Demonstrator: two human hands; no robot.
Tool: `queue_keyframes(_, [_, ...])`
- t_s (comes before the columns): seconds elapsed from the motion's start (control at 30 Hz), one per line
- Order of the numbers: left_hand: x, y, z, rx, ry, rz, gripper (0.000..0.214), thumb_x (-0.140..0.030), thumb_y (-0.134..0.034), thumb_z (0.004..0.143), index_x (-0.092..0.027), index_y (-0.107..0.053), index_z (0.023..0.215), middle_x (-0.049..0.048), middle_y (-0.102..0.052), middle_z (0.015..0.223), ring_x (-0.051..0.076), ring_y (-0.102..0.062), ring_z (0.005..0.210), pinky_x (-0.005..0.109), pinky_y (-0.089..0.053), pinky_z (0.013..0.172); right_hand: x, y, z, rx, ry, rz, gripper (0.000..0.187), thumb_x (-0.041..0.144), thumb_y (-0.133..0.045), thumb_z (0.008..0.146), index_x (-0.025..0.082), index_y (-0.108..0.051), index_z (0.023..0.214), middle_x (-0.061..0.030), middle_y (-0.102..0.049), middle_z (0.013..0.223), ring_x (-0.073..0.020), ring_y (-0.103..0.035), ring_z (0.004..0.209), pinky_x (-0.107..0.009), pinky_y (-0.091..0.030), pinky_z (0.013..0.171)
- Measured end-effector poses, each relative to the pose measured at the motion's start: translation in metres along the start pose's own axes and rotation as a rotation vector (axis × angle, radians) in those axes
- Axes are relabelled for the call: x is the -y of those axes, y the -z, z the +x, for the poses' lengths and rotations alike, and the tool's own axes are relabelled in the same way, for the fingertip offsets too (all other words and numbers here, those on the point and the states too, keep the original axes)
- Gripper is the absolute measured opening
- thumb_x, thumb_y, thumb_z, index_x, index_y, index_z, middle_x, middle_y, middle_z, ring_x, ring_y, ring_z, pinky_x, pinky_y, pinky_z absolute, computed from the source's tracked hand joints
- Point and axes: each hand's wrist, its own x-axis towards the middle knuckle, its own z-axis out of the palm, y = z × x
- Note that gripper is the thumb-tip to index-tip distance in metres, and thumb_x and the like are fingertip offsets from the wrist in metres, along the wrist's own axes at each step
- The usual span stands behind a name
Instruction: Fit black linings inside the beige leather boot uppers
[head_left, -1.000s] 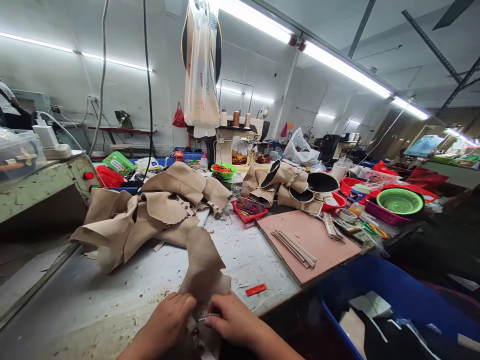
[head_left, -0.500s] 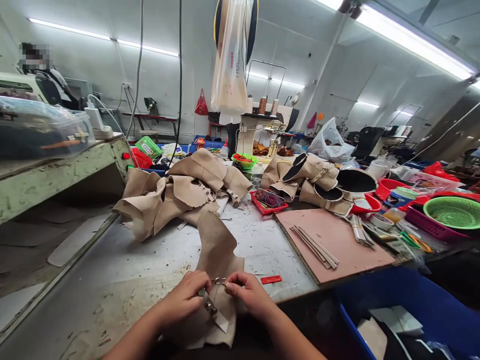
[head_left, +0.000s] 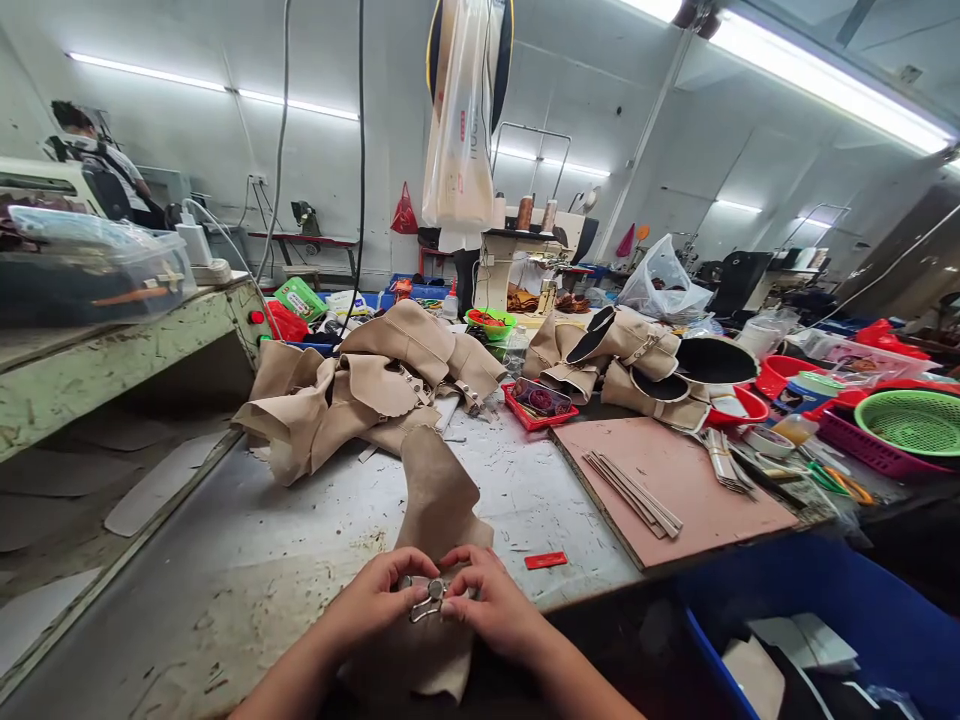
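A beige suede boot upper [head_left: 436, 500] lies on the worn grey table [head_left: 247, 560] right in front of me. Both my hands rest on its near end, fingertips pinched together over a small metal buckle [head_left: 429, 598]. My left hand [head_left: 379, 600] grips the buckle and strap from the left. My right hand [head_left: 484, 598] pinches it from the right. What lies under the fingers is hidden.
A heap of beige boot uppers [head_left: 360, 390] lies behind, more uppers [head_left: 615, 360] to the right. A pink board [head_left: 675, 480] carries thin strips [head_left: 634, 492]. A red tray [head_left: 538, 405], green basket [head_left: 911, 420], blue bin [head_left: 787, 620] and a small red tag [head_left: 545, 560] are nearby. A person [head_left: 90, 165] stands far left.
My hands have drawn closer together over the buckle, and the strap that stuck out toward me half a second ago is now tucked under my fingers. The view shifted slightly.
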Motion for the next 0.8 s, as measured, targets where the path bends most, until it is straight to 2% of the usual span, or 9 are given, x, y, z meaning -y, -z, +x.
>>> queue_keyframes(0.13, [-0.005, 0.002, -0.003, 0.013, 0.021, -0.05, 0.026, -0.037, -0.058, 0.064, -0.017, -0.064, 0.08, -0.0011, -0.059, 0.07, 0.017, -0.05, 0.068, 0.025, -0.037, 0.062, 0.001, 0.003, -0.001, 0.019, 0.019, 0.054, 0.014, 0.013, -0.072, 0.065, 0.018, -0.063, 0.057, -0.0037, -0.059, 0.109, -0.024, -0.046, 0.113, -0.045, -0.02, 0.102])
queue_keyframes(0.23, [-0.007, 0.001, -0.002, -0.074, 0.025, -0.139, 0.027, -0.04, -0.06, 0.063, -0.018, -0.063, 0.079, 0.0003, -0.061, 0.075, 0.018, -0.053, 0.074, 0.027, -0.04, 0.068, -0.005, 0.014, 0.001, -0.049, 0.073, 0.227, 0.017, 0.027, -0.073, 0.065, 0.018, -0.061, 0.057, -0.0047, -0.058, 0.103, -0.0234, -0.051, 0.103, -0.04, -0.031, 0.094])
queue_keyframes(0.37, [-0.004, 0.003, -0.001, -0.169, 0.068, -0.171, 0.034, -0.044, -0.062, 0.059, -0.018, -0.061, 0.08, -0.0001, -0.06, 0.073, 0.017, -0.051, 0.066, 0.028, -0.038, 0.065, -0.019, 0.036, 0.003, -0.178, 0.082, 0.46, 0.039, 0.054, -0.071, 0.062, 0.018, -0.056, 0.061, -0.0013, -0.056, 0.073, -0.0159, -0.052, 0.071, -0.031, -0.041, 0.07])
queue_keyframes(0.47, [0.0, 0.013, 0.0, -0.233, 0.097, -0.092, 0.036, -0.047, -0.061, 0.057, -0.018, -0.062, 0.08, -0.0001, -0.06, 0.071, 0.017, -0.049, 0.062, 0.027, -0.036, 0.06, -0.026, 0.048, -0.001, -0.224, 0.045, 0.532, 0.046, 0.065, -0.058, 0.07, 0.02, -0.049, 0.071, 0.0006, -0.057, 0.067, -0.0108, -0.046, 0.053, -0.024, -0.035, 0.05])
queue_keyframes(0.53, [0.004, 0.024, 0.0, -0.302, 0.09, -0.036, 0.036, -0.047, -0.061, 0.057, -0.018, -0.063, 0.078, 0.0009, -0.062, 0.071, 0.019, -0.053, 0.066, 0.028, -0.038, 0.062, -0.023, 0.054, -0.006, -0.289, 0.046, 0.617, 0.047, 0.066, -0.056, 0.071, 0.02, -0.045, 0.073, -0.0006, -0.061, 0.073, -0.0109, -0.05, 0.056, -0.024, -0.036, 0.051])
queue_keyframes(0.63, [0.018, 0.045, 0.001, -0.393, 0.108, -0.064, 0.037, -0.049, -0.066, 0.053, -0.019, -0.063, 0.075, 0.0029, -0.067, 0.073, 0.022, -0.059, 0.073, 0.028, -0.041, 0.061, -0.007, 0.061, -0.01, -0.356, 0.101, 0.781, 0.046, 0.06, -0.067, 0.067, 0.02, -0.046, 0.074, -0.0011, -0.065, 0.076, -0.013, -0.058, 0.064, -0.028, -0.044, 0.063])
queue_keyframes(0.7, [0.032, 0.056, 0.001, -0.444, 0.148, -0.168, 0.043, -0.05, -0.07, 0.049, -0.019, -0.062, 0.077, 0.0032, -0.069, 0.071, 0.018, -0.058, 0.062, 0.024, -0.037, 0.051, 0.008, 0.063, -0.009, -0.331, 0.153, 0.87, 0.043, 0.053, -0.074, 0.064, 0.02, -0.048, 0.076, -0.0007, -0.066, 0.079, -0.0135, -0.061, 0.067, -0.031, -0.047, 0.07])
queue_keyframes(0.8, [0.048, 0.068, 0.001, -0.574, 0.195, -0.337, 0.054, -0.05, -0.076, 0.044, -0.018, -0.058, 0.084, 0.0012, -0.07, 0.066, 0.008, -0.043, 0.04, 0.02, -0.031, 0.041, 0.031, 0.059, 0.001, -0.233, 0.217, 0.972, 0.042, 0.046, -0.078, 0.061, 0.02, -0.049, 0.078, 0.0001, -0.068, 0.081, -0.0144, -0.064, 0.071, -0.032, -0.048, 0.074])
